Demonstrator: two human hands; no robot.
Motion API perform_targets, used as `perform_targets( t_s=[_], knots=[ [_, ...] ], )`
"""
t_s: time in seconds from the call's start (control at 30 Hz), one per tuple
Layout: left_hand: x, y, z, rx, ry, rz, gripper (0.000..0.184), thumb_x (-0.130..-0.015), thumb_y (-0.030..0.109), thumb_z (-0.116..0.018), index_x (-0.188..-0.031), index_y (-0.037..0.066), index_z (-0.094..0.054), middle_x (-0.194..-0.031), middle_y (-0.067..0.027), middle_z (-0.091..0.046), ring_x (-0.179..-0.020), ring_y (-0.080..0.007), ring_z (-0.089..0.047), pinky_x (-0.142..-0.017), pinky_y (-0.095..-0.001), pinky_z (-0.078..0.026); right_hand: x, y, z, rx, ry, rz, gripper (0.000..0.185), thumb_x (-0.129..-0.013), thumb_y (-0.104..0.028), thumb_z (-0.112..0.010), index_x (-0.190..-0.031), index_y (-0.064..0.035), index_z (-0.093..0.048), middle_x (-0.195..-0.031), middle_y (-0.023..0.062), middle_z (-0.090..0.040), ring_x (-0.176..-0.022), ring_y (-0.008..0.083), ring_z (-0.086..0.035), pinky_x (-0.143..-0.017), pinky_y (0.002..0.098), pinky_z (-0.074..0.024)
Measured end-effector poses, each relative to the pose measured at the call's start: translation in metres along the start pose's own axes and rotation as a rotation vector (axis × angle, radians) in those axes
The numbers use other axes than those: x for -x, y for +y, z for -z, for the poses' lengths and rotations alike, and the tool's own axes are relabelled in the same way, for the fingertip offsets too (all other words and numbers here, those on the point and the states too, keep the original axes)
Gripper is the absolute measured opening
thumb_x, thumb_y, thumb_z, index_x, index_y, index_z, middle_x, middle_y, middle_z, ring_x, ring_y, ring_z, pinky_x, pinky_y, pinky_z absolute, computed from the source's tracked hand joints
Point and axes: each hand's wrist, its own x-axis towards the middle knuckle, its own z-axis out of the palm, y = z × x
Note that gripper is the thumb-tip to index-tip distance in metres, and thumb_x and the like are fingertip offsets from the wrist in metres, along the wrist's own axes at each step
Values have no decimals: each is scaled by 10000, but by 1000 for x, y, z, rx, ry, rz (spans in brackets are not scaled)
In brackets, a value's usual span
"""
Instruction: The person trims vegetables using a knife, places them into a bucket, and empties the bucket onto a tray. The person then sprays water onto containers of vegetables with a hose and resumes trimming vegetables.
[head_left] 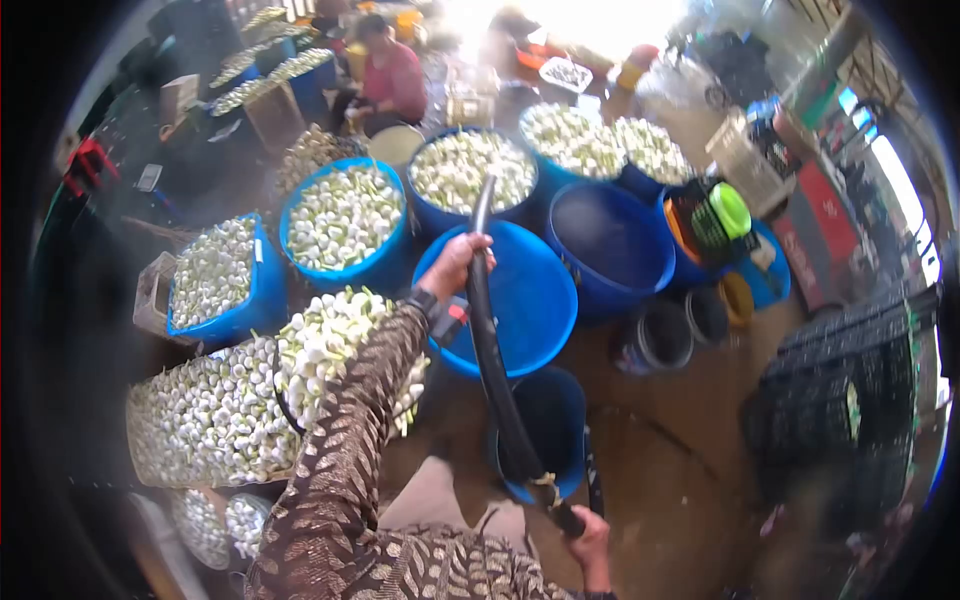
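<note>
A long black hose [490, 355] runs across the middle of the view. My left hand [455, 265] is wrapped round its upper part, above a blue tub [545, 335] whose blue inside shows. Lower right, my right hand [590, 540] grips the hose near its lower end. The hose's far tip overlaps a round tub [425, 205] heaped with white bulbs [470, 165] with short green stems. Below the hose, a dark blue bucket [570, 390] stands on the wet floor. A dark band circles my left wrist.
More bulbs fill blue tubs [375, 270] and a long container [150, 475] at left. A deep blue barrel [610, 275] stands right of centre, with small buckets [665, 335] nearby. Dark crates [830, 400] are stacked at right. A seated person [395, 80] is at the back.
</note>
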Motion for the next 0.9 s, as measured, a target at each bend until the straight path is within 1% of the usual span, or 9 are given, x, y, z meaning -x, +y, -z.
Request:
perform_targets(
  t_s=[0.1, 0.33, 0.53, 0.6, 0.63, 0.7, 0.77, 0.8, 0.9],
  knots=[
    [-4, 3, 11, 103, 72, 68, 182, -793, 88, -616, -865, -11, -481, -666, -104, -542, -541, -189, -572, -475, -285, -521, -9, -9, -1, -22, 1, -19, 347, -562, -66, -693, -902, -74, -621, -851, 106, -654, -789, 306, -626, -711, 375, -508],
    [-8, 2, 39, 60, 143, -7, 211, -805, 134, -630, -889, -2, -491, -702, -87, -563, -564, -161, -589, -512, -272, -537, -27, -18, 1, -34, -16, -64, 382, -540, -13, -681, -914, -53, -616, -848, 109, -654, -775, 301, -638, -700, 359, -511],
    [21, -39, 36, 230, 177, 18, 186, -785, 92, -614, -875, -17, -494, -677, -137, -558, -546, -226, -588, -516, -312, -528, -17, 20, 36, -106, -59, -60, 372, -556, -35, -678, -923, -46, -620, -811, 131, -644, -758, 294, -642, -703, 347, -505],
    [54, -66, 23, 252, 241, -5, 182, -778, 100, -614, -847, -29, -504, -658, -152, -562, -533, -240, -590, -517, -336, -528, -6, 50, 56, -185, -95, -109, 377, -541, -27, -655, -915, -37, -617, -814, 128, -642, -765, 257, -651, -713, 326, -500],
    [64, -82, 18, 296, 247, -2, 184, -776, 104, -613, -837, -32, -505, -653, -159, -564, -527, -241, -588, -510, -340, -526, -6, 66, 63, -108, 7, 75, 252, -590, -26, -624, -840, -1, -609, -678, 119, -603, -614, 185, -597, -623, 317, -481],
    [86, -109, 7, 400, 302, 29, 196, -778, 114, -610, -840, -34, -498, -651, -162, -569, -520, -238, -585, -499, -340, -522, 0, 48, 115, -176, -163, -171, 295, -724, -112, -691, -1006, -44, -636, -821, 122, -642, -718, 192, -605, -687, 296, -488],
    [109, -138, -5, 531, 350, 49, 195, -779, 85, -623, -885, -6, -487, -648, -143, -563, -528, -218, -576, -509, -328, -524, 0, 78, 135, -227, -157, -8, 397, -730, -131, -716, -1095, -18, -612, -834, 96, -643, -700, 145, -557, -661, 260, -475],
    [124, -151, -13, 527, 389, 41, 201, -778, 97, -626, -883, -3, -487, -648, -138, -562, -525, -216, -570, -502, -324, -517, 3, 79, 152, -310, -210, -85, 516, -731, -141, -721, -1192, 14, -551, -933, 112, -649, -794, 140, -575, -728, 272, -473],
    [163, -184, -28, 630, 505, 73, 210, -769, 137, -621, -866, -8, -503, -635, -148, -569, -514, -230, -573, -478, -351, -507, -6, 71, 188, -380, -233, 45, 587, -732, -143, -722, -1247, 31, -498, -1027, 128, -629, -901, 131, -562, -797, 278, -455]
  ],
)
